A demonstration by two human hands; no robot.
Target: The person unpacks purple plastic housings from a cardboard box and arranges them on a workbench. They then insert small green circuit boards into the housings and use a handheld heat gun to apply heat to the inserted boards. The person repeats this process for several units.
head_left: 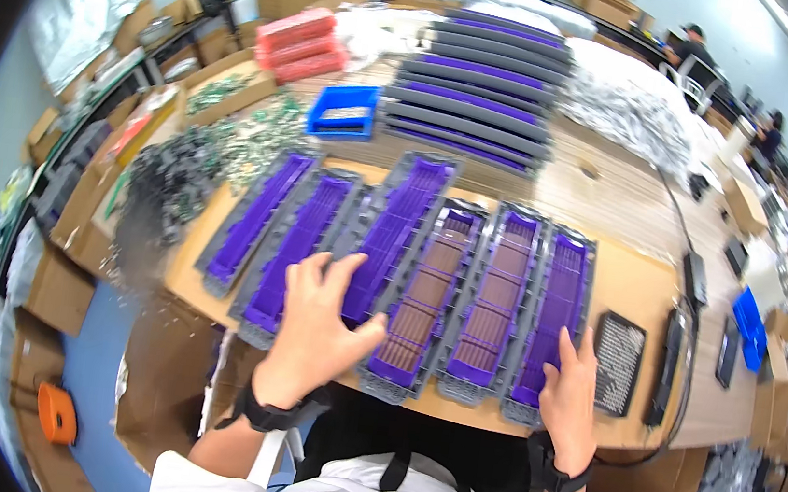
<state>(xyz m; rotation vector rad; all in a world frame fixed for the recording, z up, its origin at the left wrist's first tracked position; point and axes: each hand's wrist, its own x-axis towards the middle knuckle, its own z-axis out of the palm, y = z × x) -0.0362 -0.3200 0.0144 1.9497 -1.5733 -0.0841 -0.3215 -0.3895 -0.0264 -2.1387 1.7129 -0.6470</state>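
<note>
Evidently, Your Hands Were Squaring Up a Row of Trays

Your left hand (317,320) was spread wide, fingers and thumb well apart, over the near part of the third tray (410,211). Your right hand (571,402) was loosely open, its fingers bent, at the right edge of the sixth tray (557,308). You appeared to grip nothing in either; whether your fingertips touched the trays, I could not tell.

The six grey-and-purple trays lay side by side on the tan board (639,274) in front of you. Brown strips lined the fourth tray (427,298) and the fifth tray (496,301), while purple showed in the others. The third reached farther from you than its neighbours, and your left hand hid its near end. A black plate (618,364) lay just right of the sixth.

The step in hand was probably positioning the trays. As I judged it, the next move called for narrowing your left hand onto the third tray's grey sides and easing it level, with your right hand steadying the row's end.
</note>
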